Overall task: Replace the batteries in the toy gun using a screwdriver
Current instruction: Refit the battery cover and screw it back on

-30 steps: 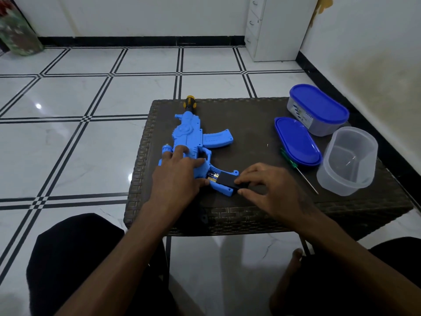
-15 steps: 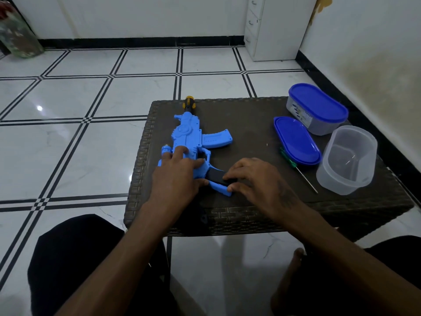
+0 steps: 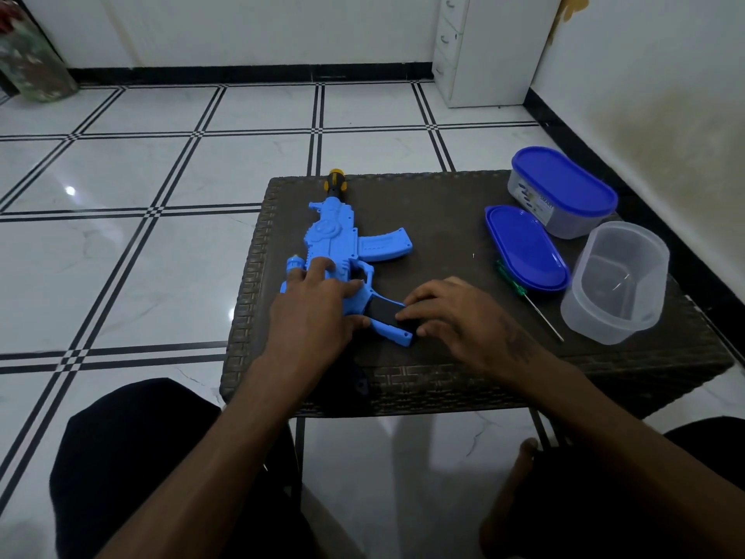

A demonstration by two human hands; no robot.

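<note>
While the person sits with both forearms reaching forward, a dark woven table carries everything, ordered here from biggest to smallest. On its left half lies the blue toy gun, flat on its side, muzzle pointing away and grip toward the person. At the right edge stands a clear open tub, tilted, and behind it a lidded tub with a blue top. A loose blue lid rests between the gun and the tubs.

The left hand lies palm down over the rear of the gun, fingers spread and nearly straight, pressing the body against the table; its thumb reaches toward the grip. The right hand comes in from the right with the wrist low and the fingers bent, their tips pressing on the black battery cover that sits in the gun's grip; it encloses nothing.

A green-handled screwdriver lies just beside the loose lid, its handle partly under the lid's edge and its thin shaft pointing toward the person's right.
</note>
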